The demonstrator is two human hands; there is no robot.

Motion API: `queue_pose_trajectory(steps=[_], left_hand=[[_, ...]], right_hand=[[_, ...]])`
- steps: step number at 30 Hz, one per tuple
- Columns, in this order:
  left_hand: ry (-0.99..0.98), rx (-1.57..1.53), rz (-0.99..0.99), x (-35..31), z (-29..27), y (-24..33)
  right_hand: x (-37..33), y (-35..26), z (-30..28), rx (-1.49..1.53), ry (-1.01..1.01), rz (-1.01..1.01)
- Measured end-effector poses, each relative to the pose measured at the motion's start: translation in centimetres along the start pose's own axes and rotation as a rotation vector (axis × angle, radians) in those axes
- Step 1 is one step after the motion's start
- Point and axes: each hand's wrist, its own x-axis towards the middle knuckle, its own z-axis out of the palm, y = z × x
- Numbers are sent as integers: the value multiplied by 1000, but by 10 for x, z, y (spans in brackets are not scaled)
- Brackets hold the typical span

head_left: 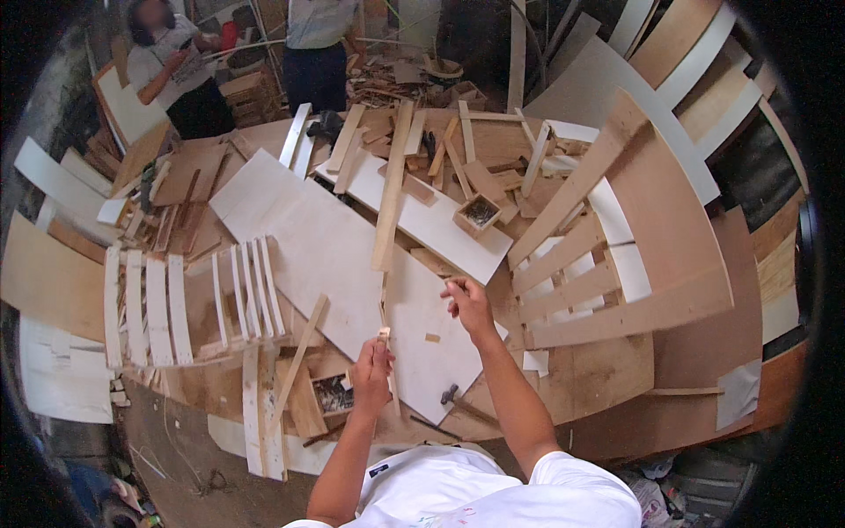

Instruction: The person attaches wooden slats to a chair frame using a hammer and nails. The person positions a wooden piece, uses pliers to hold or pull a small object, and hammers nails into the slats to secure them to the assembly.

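Observation:
My left hand (372, 368) is closed around a small pale piece of wood (384, 333), held above a white board (308, 220). A thin wooden strip (393, 383) runs beside that hand, and I cannot tell whether the fingers touch it. To the right and a little farther away, my right hand (468, 305) hovers over the board with its fingers curled together. Whatever they pinch, if anything, is too small to make out. A hammer (451, 393) lies near the board's front corner, between my forearms. One long wooden plank (393, 194) stretches away from me beyond the hands.
Small wooden boxes of nails stand beyond my right hand (480, 214) and left of my left forearm (334, 393). A slatted wooden piece (157, 308) is at left, a large wooden frame (572, 326) at right. Two people stand past the table (607, 387); sheets lean at the far right.

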Motion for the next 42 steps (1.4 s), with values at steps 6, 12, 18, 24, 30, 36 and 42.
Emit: queue_pose_trajectory(steps=[6, 12, 18, 24, 30, 36, 42], left_hand=[[-45, -32, 75, 159, 50, 17], [-5, -21, -27, 247, 71, 11], [-157, -50, -164, 261, 70, 10], [-128, -165, -216, 244, 53, 20], [-74, -270, -155, 220, 33, 19], [-46, -413, -51, 168, 1, 40], [-143, -339, 150, 76, -28, 75]], right_hand=[[241, 8, 8, -369, 180, -316], [414, -16, 55, -864, 268, -419], [514, 9, 38, -1256, 417, -378], [507, -16, 52, -1163, 282, -136], [457, -40, 29, -1151, 364, -293], [277, -9, 9, -474, 507, -538], [-15, -15, 42, 523, 330, -118]])
